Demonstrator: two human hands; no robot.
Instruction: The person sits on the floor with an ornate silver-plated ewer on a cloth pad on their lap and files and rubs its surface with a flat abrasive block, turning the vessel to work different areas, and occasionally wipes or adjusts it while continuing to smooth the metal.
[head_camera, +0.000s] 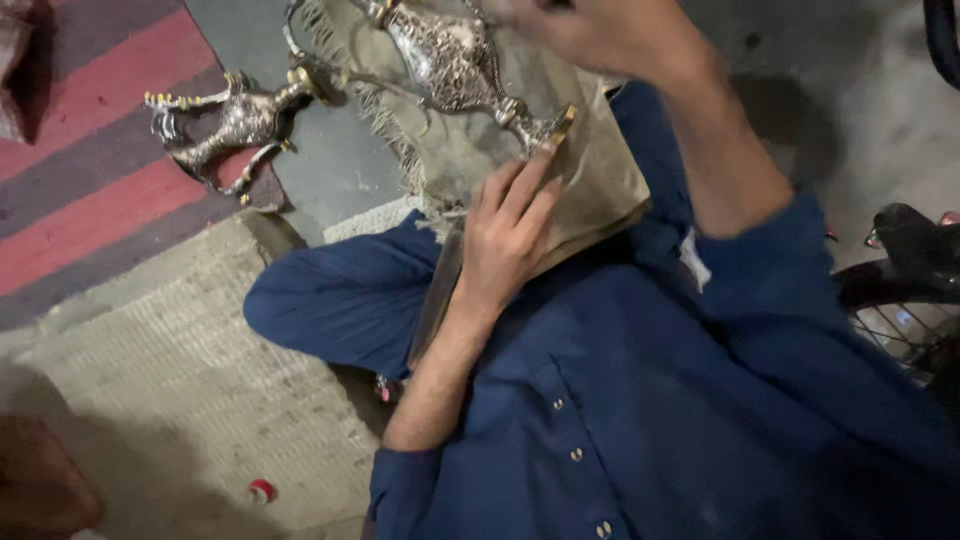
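Blue shirt (640, 400) fills the near view, sleeves rolled, and a worn tan cloth (590, 170) drapes over the lap, apparently as a pad under the work. The left hand (505, 240) lies on that cloth, fingers (530, 190) spread flat, tips touching the base of the ornate silver ewer (455, 65) to steady it. The right hand (590, 30) is up at the top edge by the ewer's body; blurred, grip unclear. A silver horse figurine (235, 125) lies aside on the striped rug (90, 150).
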